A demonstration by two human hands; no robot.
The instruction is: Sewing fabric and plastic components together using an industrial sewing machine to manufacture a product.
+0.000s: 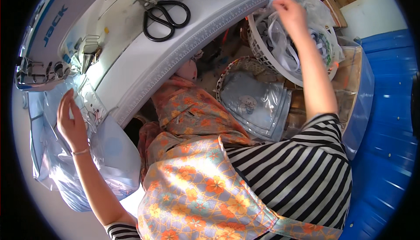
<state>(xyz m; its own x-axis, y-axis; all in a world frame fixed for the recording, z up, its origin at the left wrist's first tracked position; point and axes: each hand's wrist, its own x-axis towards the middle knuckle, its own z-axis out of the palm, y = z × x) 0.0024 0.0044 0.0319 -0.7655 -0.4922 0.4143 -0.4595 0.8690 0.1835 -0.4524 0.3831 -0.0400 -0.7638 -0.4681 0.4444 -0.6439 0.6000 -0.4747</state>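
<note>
My left hand (72, 124) lies with its fingers stretched out on a light blue, glossy plastic-like piece (107, 152) with small cartoon prints, which hangs over the table's left side. Close beside those fingers is the head of a sewing machine (43, 71). My right hand (291, 16) is raised at the far right, over the table's edge and a white plastic basket (264, 49). Its fingers are closed together; whatever is between them is too small to make out. White strips (280, 40) and clear plastic fill the basket below it.
Black-handled scissors (164, 19) lie on the white table, whose front edge carries a ruler strip (188, 45). A woven basket (227, 71) holds stacked light blue pieces (253, 102) near my lap. A cardboard box (352, 69) and blue sheeting (387, 130) are at the right.
</note>
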